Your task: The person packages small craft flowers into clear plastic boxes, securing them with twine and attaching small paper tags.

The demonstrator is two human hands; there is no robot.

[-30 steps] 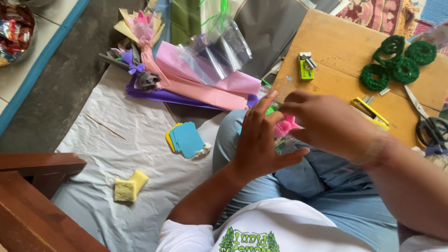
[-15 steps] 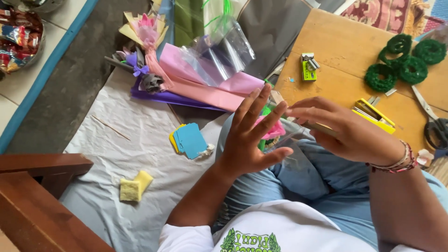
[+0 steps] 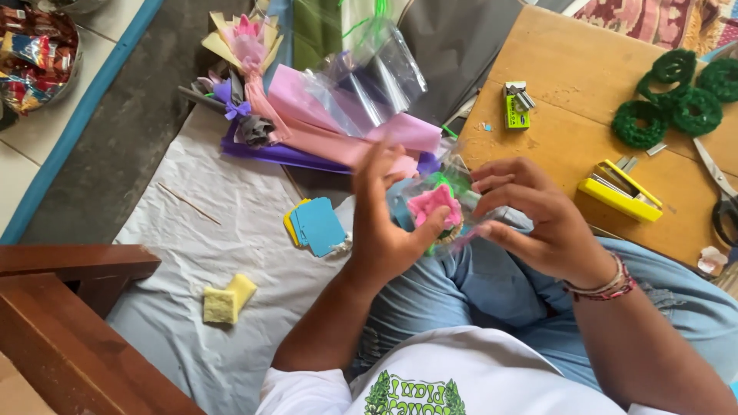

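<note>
Pink paper, shaped into a small flower (image 3: 433,206), sits at the centre of the frame, pinched between the person's two hands above their blue-jeaned lap. Clear plastic wrap (image 3: 453,184) surrounds the flower, with a bit of green showing behind it. The left hand (image 3: 388,230) is held upright with fingers spread, its thumb pressing the flower from the side. The right hand (image 3: 538,219), with bracelets at the wrist, curls its fingers closed on the wrap from the right. In the upper middle lies a heap of pink and purple paper bouquets (image 3: 307,115) under clear film. Just left of the hands a small stack of blue and yellow cards (image 3: 315,227) rests on a pale cloth (image 3: 192,230), and lower left on the same cloth is a yellow sponge (image 3: 227,300). To the right, a wooden board (image 3: 569,92) carries a yellow stapler (image 3: 619,192), a small box of staples (image 3: 516,107), green crocheted rings (image 3: 673,96) and, at the frame's right edge, scissors (image 3: 723,200).
</note>
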